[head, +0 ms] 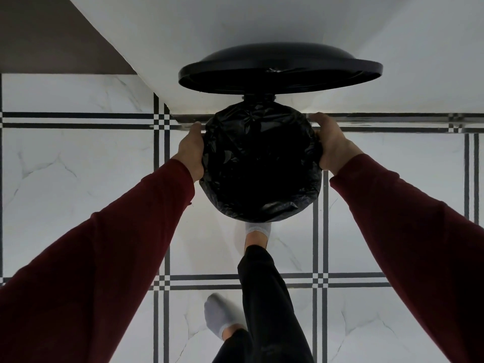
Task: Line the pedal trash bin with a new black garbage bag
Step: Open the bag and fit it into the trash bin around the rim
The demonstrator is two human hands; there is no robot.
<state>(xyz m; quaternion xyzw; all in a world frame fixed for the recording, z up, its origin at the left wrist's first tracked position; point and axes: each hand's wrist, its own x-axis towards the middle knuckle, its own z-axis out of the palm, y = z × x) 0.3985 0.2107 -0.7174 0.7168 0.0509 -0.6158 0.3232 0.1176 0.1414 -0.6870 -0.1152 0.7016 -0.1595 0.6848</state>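
I look straight down on the round pedal bin, whose black lid (280, 66) stands open against the white wall. A black garbage bag (262, 163) covers the bin's mouth and folds over its rim all round, hiding the bin body. My left hand (192, 150) grips the bag at the rim's left side. My right hand (331, 142) grips it at the right side. Both arms wear dark red sleeves. A foot in a grey sock (258, 233) is at the bin's near base, where the pedal itself is hidden.
The floor is white marble tile (78, 179) with black grid lines. A white wall (262, 19) rises right behind the bin, with a corner at the left. My other socked foot (220, 317) stands further back on the floor.
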